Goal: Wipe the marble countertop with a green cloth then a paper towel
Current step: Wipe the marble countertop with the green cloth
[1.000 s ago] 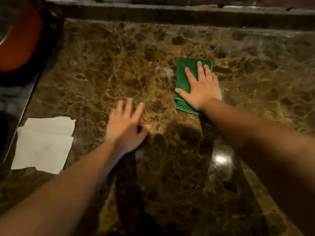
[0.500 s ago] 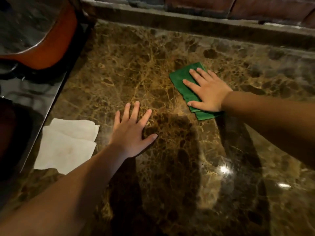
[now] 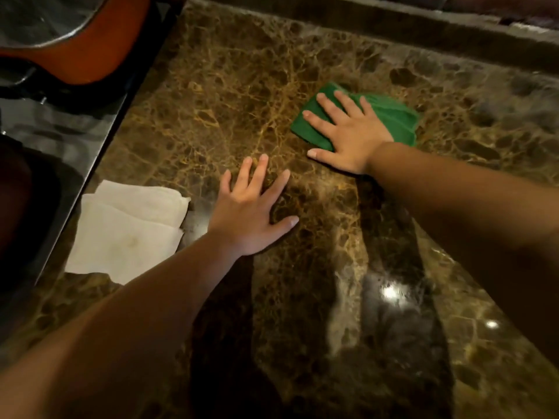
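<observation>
A folded green cloth lies on the brown marble countertop, right of centre. My right hand presses flat on the cloth, fingers spread and pointing left. My left hand rests palm down on the bare marble nearer to me, fingers apart, holding nothing. A white paper towel, folded and slightly stained, lies on the counter at the left, just left of my left wrist.
A dark glossy stove top borders the counter on the left, carrying an orange pot with a glass lid. A raised marble ledge runs along the back of the counter. Light glares off the marble near me.
My right hand has turned and slid the green cloth leftward across the marble. My left hand has settled flat on the counter. The view has shifted left, showing more of the stove.
</observation>
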